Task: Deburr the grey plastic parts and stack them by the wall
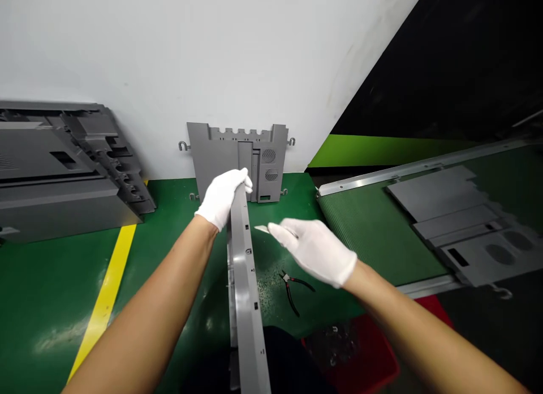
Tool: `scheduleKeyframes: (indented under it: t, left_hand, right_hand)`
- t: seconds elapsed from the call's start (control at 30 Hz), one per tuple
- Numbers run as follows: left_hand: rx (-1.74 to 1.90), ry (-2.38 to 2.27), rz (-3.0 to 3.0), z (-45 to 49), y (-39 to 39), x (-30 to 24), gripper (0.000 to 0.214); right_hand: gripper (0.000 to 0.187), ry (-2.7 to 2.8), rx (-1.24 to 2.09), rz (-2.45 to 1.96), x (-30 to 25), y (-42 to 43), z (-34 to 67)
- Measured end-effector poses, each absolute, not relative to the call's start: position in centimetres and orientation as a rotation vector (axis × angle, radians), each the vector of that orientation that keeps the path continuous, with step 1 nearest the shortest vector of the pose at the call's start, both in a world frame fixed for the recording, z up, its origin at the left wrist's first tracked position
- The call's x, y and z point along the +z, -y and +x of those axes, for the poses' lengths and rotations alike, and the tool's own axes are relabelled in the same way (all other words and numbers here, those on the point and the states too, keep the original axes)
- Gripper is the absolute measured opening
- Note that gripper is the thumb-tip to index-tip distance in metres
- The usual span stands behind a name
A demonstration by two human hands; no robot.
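Note:
My left hand, in a white glove, is closed around the far end of a grey plastic panel. The panel stands on edge, its narrow side with small slots facing up. To the right of it, my right hand, also gloved, grips a small knife; its pointed blade sticks out toward the panel, a short gap away. The fingers hide the knife's handle. Below that hand, a pair of side cutters lies open on the green floor among scattered scraps.
Another grey panel leans against the white wall. Stacked grey panels stand at left beside a yellow floor line. At right, a green conveyor belt carries a panel. A red bin with scraps sits below.

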State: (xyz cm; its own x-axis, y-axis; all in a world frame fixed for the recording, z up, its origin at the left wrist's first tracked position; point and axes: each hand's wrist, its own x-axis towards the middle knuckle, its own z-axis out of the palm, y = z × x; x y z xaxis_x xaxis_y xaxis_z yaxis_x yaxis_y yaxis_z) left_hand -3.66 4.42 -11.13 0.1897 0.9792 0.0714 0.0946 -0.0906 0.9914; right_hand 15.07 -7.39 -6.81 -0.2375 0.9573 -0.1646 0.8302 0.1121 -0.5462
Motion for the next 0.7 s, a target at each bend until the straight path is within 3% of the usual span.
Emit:
scheduleKeyframes:
  t: [0.2,0.4,0.7]
  left_hand:
    - [1.073,-1.057,1.174,-3.3,-4.5,-11.9,0.039]
    - [1.071,-1.114,1.233,-3.7,-4.4,-11.4,0.041]
    - [1.029,-1.145,1.238,-3.6,-4.7,-11.5,0.039]
  right_hand:
    - [0.068,2.414,0.316,-1.939,-6.1,0.1,12.9]
    - [0.074,2.558,0.14,-2.078,-4.4,-1.0,11.7]
    - [0.069,2.626,-0.079,-2.087,-3.7,0.4,10.9]
